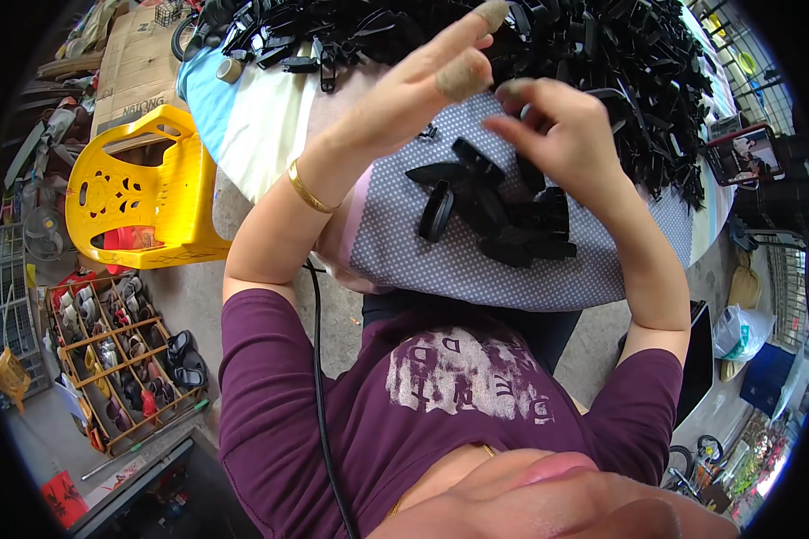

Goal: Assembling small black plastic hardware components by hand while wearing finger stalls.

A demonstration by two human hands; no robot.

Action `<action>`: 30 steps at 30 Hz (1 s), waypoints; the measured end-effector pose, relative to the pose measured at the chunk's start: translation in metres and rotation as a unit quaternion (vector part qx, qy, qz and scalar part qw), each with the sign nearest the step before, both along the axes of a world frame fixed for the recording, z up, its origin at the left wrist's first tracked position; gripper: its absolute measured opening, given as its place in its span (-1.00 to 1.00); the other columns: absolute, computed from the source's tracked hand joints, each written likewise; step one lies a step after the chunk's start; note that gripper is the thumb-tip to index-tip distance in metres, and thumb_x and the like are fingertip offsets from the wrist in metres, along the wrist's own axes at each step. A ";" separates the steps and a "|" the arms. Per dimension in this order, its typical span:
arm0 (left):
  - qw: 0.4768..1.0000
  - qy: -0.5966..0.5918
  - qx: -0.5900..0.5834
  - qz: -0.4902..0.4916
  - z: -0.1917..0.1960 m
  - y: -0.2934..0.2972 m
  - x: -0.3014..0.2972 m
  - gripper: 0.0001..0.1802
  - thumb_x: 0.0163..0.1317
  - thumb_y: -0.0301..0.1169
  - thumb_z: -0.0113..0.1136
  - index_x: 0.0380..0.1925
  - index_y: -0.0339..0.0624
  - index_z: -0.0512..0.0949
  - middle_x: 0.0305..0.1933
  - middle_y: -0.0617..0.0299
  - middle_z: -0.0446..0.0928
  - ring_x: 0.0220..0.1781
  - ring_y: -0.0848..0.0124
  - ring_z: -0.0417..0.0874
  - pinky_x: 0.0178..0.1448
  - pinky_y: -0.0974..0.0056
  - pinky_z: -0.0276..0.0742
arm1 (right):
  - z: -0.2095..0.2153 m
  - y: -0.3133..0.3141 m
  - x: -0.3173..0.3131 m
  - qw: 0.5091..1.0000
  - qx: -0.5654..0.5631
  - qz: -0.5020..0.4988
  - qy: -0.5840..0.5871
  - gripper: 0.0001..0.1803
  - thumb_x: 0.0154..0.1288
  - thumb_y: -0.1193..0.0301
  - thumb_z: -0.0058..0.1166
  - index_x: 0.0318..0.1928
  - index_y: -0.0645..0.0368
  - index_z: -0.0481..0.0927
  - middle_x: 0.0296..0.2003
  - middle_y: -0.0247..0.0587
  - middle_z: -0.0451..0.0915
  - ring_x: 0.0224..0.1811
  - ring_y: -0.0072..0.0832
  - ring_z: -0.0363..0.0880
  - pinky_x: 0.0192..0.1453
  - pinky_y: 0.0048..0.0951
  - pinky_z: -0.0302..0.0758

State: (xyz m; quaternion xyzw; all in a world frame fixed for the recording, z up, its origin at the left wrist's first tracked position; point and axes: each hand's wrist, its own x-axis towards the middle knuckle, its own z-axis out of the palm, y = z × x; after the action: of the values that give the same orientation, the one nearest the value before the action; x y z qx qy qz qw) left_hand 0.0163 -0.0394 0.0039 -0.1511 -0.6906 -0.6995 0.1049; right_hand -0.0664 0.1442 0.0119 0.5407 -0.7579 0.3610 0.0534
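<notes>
Black plastic parts (490, 211) lie on the cloth (395, 242) beneath both raised hands.

Short-sleeved maroon T-shirt (440, 395) with faded grey print, gold bangle (307, 189) on left wrist, tan fingertip wraps (463, 76).

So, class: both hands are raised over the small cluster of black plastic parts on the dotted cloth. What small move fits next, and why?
Probably lower the right hand to pick one black part from the small cluster below. Both hands hover above it, and the left hand looks open and empty.
</notes>
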 end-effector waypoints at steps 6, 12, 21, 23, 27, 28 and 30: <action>0.973 0.058 -0.223 0.029 0.001 0.029 0.010 0.25 0.08 0.27 0.13 0.32 -0.61 -0.22 0.41 -0.44 -0.17 0.50 -0.15 -0.22 0.50 -0.01 -0.16 | 0.008 -0.005 -0.003 0.984 -0.170 -0.035 0.042 -0.80 0.15 0.51 0.23 -0.20 0.33 0.65 -0.42 -0.23 0.64 -0.50 -0.68 0.55 -0.42 -0.66 0.48; 0.927 0.120 -0.344 0.089 -0.011 0.041 0.011 0.32 0.03 0.36 0.08 0.32 -0.59 -0.25 0.42 -0.41 -0.25 0.51 -0.15 -0.27 0.50 -0.04 -0.22 | 0.008 -0.008 -0.004 0.970 -0.188 -0.043 0.148 -0.87 0.11 0.54 0.23 -0.30 0.31 0.64 -0.51 -0.23 0.60 -0.55 -0.59 0.55 -0.47 -0.62 0.48; 0.998 0.033 -0.060 -0.013 0.002 0.050 0.017 0.17 0.16 0.36 -0.11 0.35 -0.49 -0.20 0.41 -0.30 -0.10 0.51 -0.02 -0.17 0.48 -0.07 -0.09 | 0.015 -0.011 -0.001 0.959 -0.190 -0.018 0.212 -0.87 -0.06 0.61 0.20 -0.41 0.28 0.58 -0.52 -0.23 0.56 -0.58 -0.45 0.53 -0.50 -0.56 0.48; 0.993 -0.005 0.098 -0.066 0.005 0.055 0.018 0.10 0.22 0.33 -0.17 0.38 -0.41 -0.20 0.44 -0.17 -0.06 0.52 0.10 -0.13 0.47 -0.04 -0.05 | 0.018 -0.012 0.000 0.942 -0.215 -0.017 0.256 -0.87 -0.05 0.61 0.21 -0.41 0.28 0.58 -0.50 -0.21 0.57 -0.58 -0.44 0.53 -0.51 -0.54 0.48; 0.862 -0.021 0.439 -0.251 0.000 0.038 0.007 -0.27 0.40 0.00 -0.11 0.40 -0.17 -0.01 0.36 0.24 0.23 0.35 0.35 0.28 0.37 0.19 0.21 | 0.015 -0.013 0.001 0.941 -0.206 0.014 0.269 -0.88 0.04 0.59 0.22 -0.35 0.26 0.59 -0.49 -0.16 0.57 -0.54 -0.48 0.57 -0.47 -0.58 0.49; 0.900 -0.029 0.389 -0.193 0.004 0.034 0.005 -0.38 0.39 -0.09 -0.06 0.32 -0.19 0.16 0.32 0.22 0.29 0.30 0.36 0.34 0.34 0.22 0.25 | 0.008 -0.015 0.008 0.962 -0.215 0.024 0.168 -0.87 0.02 0.56 0.23 -0.35 0.24 0.59 -0.49 -0.19 0.57 -0.52 -0.48 0.58 -0.45 -0.56 0.50; 0.929 -0.046 0.345 -0.123 0.001 0.028 0.004 -0.65 0.37 -0.27 0.02 0.04 -0.24 0.51 0.21 0.19 0.41 0.20 0.40 0.43 0.27 0.23 0.32 | 0.003 -0.011 0.009 0.976 -0.201 0.028 -0.078 -0.88 0.14 0.53 0.19 -0.28 0.27 0.60 -0.45 -0.25 0.61 -0.43 -0.59 0.60 -0.36 -0.60 0.52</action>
State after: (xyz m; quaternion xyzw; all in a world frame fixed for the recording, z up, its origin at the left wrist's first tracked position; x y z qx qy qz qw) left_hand 0.0208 -0.0115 0.0053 -0.1576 -0.3865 -0.9082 0.0319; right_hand -0.0572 0.1328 0.0150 0.5102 -0.6565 0.5481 0.0917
